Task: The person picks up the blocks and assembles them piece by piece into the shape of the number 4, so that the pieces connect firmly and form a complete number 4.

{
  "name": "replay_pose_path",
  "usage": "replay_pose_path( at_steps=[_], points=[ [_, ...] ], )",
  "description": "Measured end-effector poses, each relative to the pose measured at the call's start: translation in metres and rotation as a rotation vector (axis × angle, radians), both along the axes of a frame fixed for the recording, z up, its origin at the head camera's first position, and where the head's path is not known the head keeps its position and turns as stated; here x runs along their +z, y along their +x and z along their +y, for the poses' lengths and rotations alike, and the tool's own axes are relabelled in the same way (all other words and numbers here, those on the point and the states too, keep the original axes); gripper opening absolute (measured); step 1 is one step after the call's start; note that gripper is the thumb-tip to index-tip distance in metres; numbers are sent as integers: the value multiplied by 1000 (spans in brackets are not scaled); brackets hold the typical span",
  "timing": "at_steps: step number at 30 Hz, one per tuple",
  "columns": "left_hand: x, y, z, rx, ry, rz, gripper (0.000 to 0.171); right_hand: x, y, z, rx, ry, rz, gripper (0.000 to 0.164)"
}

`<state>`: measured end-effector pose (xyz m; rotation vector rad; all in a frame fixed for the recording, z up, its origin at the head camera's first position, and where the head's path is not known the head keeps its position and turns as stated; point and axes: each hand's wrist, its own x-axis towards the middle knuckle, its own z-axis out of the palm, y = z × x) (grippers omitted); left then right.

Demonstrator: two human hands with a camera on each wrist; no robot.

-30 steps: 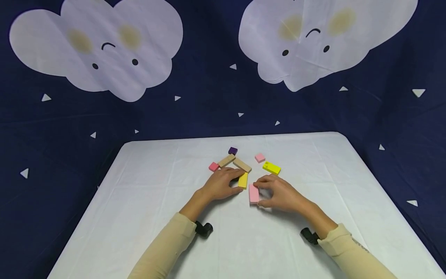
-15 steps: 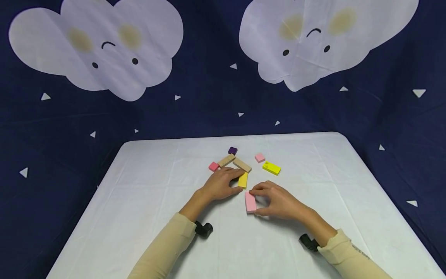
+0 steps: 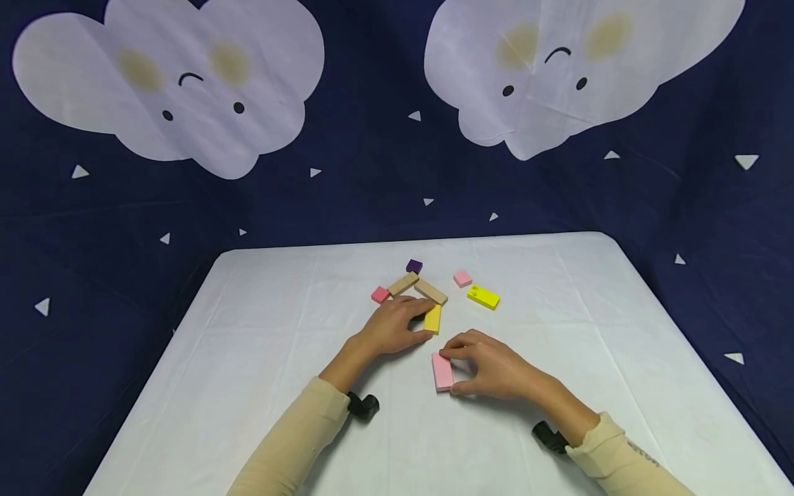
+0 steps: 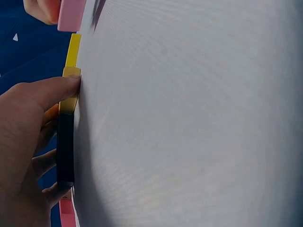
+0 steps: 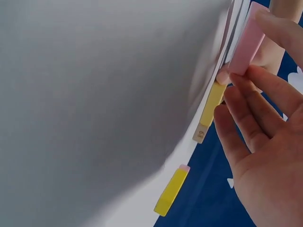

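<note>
My left hand rests on the table, its thumb and a finger at the two ends of a yellow block. Beside that block stands a black block, mostly hidden under the hand in the head view. My right hand pinches a pink block by its ends, nearer to me than the yellow one. In the right wrist view, thumb and index finger hold this pink block while the other fingers stay off it. Two wooden blocks meet at an angle just beyond my left hand.
A small red block lies left of the wooden pair, and a dark purple block behind it. To the right are a small pink block and a bright yellow block. A white cloth covers the table.
My right hand has drawn the pink block toward me and slightly left, away from the yellow block. The left hand and the other blocks have stayed in place.
</note>
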<state>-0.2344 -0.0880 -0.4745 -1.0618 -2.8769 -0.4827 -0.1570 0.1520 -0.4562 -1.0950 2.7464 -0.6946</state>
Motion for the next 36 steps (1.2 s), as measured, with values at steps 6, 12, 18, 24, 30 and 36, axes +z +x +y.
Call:
replay_pose_path(
  at_steps=[6, 12, 18, 24, 30, 36],
  points=[
    [0, -1, 1, 4, 1, -3, 62, 1, 8, -2, -10, 10, -20, 58],
    [2, 0, 0, 6, -4, 0, 62, 1, 13, -3, -21, 37, -15, 58],
    [1, -1, -1, 8, -7, 3, 63, 2, 18, -5, -6, 52, 23, 56],
    [0, -1, 1, 7, -8, 1, 62, 1, 22, -6, 28, 84, 156, 54],
    [0, 0, 0, 9, -2, 8, 62, 0, 25, -7, 54, 96, 230, 52],
    [0, 0, 0, 3, -5, 14, 62, 1, 27, -6, 46, 107, 264, 53]
  ],
)
